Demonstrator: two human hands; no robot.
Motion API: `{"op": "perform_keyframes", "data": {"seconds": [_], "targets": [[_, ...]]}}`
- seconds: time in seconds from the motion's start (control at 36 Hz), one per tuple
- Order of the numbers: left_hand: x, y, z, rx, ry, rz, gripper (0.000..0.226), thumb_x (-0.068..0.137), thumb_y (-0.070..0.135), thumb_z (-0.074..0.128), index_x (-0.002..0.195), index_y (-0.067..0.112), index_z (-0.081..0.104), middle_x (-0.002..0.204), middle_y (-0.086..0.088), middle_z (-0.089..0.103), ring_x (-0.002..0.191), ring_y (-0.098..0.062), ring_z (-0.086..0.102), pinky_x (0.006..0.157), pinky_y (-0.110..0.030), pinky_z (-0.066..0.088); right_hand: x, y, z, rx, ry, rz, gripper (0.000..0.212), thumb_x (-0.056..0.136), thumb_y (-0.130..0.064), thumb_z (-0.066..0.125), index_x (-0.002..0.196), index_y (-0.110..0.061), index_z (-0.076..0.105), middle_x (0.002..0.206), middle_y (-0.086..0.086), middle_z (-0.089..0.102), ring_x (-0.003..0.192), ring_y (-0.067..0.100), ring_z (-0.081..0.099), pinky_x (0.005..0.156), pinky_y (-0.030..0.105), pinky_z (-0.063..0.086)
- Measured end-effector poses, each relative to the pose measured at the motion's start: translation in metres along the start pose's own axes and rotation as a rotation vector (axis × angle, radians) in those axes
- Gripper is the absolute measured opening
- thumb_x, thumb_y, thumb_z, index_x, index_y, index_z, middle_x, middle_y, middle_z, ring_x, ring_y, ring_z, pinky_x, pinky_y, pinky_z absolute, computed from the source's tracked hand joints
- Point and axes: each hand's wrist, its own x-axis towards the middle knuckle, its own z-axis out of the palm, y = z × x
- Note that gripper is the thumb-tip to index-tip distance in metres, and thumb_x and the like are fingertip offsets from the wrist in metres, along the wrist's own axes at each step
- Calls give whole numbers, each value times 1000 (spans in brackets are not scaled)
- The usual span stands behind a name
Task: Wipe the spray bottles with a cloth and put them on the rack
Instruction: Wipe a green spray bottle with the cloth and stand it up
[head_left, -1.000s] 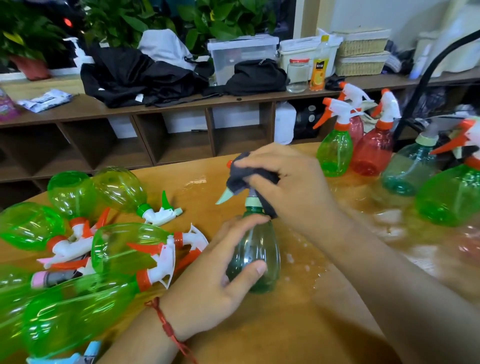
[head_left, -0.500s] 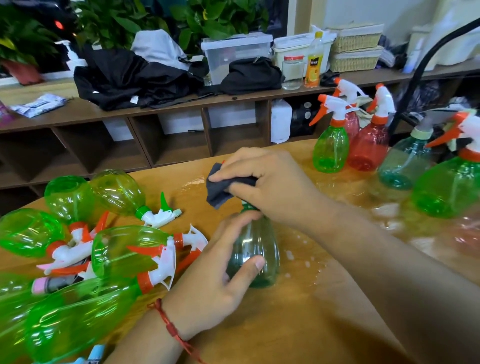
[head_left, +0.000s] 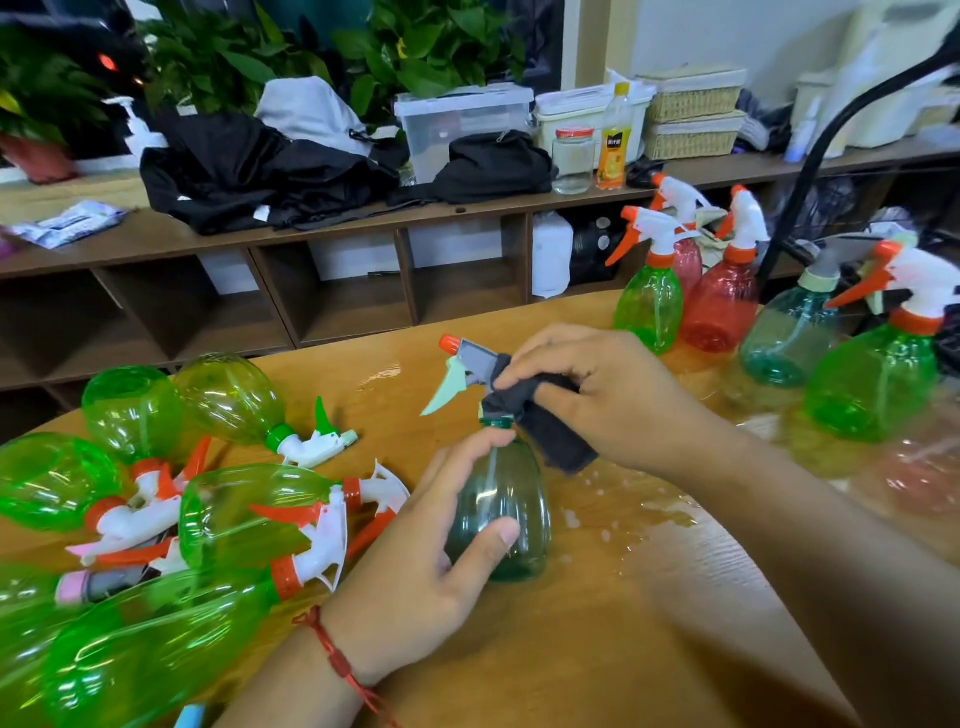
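1. Green bottles (head_left: 244, 514) are laid on their sides at the left of the table (head_left: 597, 649).
2. A transparent dark-green spray bottle (head_left: 498, 514), with pale trigger and orange nozzle, is held upright mid-table, its body grasped by the left hand (head_left: 415, 582).
3. A dark cloth (head_left: 545, 426) is pinched against its neck by the right hand (head_left: 608, 395).
4. Upright bottles (head_left: 649, 306) are seen at the right.

You're not getting any readable text here. The juice bottle (head_left: 612, 148) standing on the shelf (head_left: 171, 241) is showing a dark label patch with pale characters over an orange picture, and they're coming out too small to make out. The white packet (head_left: 65, 223) lying at the shelf's left end is carrying bluish print, and it's blurring past reading.
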Motion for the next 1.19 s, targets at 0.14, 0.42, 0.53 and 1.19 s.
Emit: {"op": "perform_keyframes", "data": {"seconds": [0.14,0.42,0.53,1.19], "targets": [[-1,1,3,16,10,22,56,105,49,57,153,59,31,160,26,37,148,-5,42,119,-30,41,6,-9,8,-25,81,-103,38,91,13,65,111,-14,82,114,-5,71,110,5,65,96,14,49],[-3,1,-1,-55,-10,0,57,105,48,57,155,56,31,158,21,43,143,-8,49,106,-23,50,6,3,-9,18,111,143,37,89,8,67,96,-25,83,99,-17,74,95,1,69,82,15,50],[-5,3,0,-19,-25,18,57,105,42,59,153,57,32,158,24,42,144,-2,46,103,-8,41,25,-14,-19,323,193,169,31,99,2,67,105,-25,80,101,-16,79,101,-1,72,86,15,55],[-6,3,-1,56,-25,92,59,103,47,57,153,61,28,165,31,28,151,3,33,100,-24,51,-2,0,-20,211,116,311,41,107,0,51,120,-26,80,108,-15,79,101,-1,72,89,23,58]]}}
